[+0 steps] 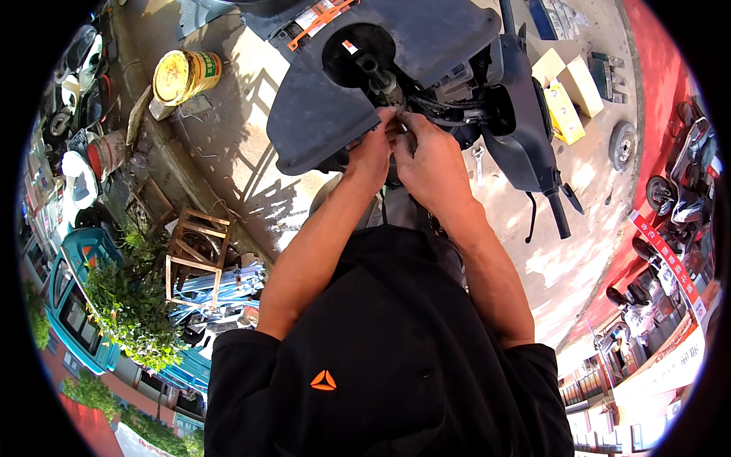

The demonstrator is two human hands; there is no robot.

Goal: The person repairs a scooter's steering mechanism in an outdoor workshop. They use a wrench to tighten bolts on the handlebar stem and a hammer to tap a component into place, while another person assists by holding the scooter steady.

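Both my hands meet at the steering column [387, 85] of a partly stripped scooter. My left hand [371, 156] reaches in by the lower edge of a dark grey plastic panel [327, 126], its fingers bent inward. Close against it, my right hand [431, 160] has thumb and forefinger pinched together. Whatever sits between the fingers is too small and too hidden to name. Black cables [449, 113] run just beyond my right fingertips. The handlebar [539, 148], with its grip and brake lever, angles off to the right.
A spanner [478, 164] lies on the concrete right of my hand. Farther right are an opened cardboard box [567, 91], a small wheel [622, 146] and a tool case [607, 76]. At the left stand a yellow bucket [179, 78] and a wooden frame [199, 247].
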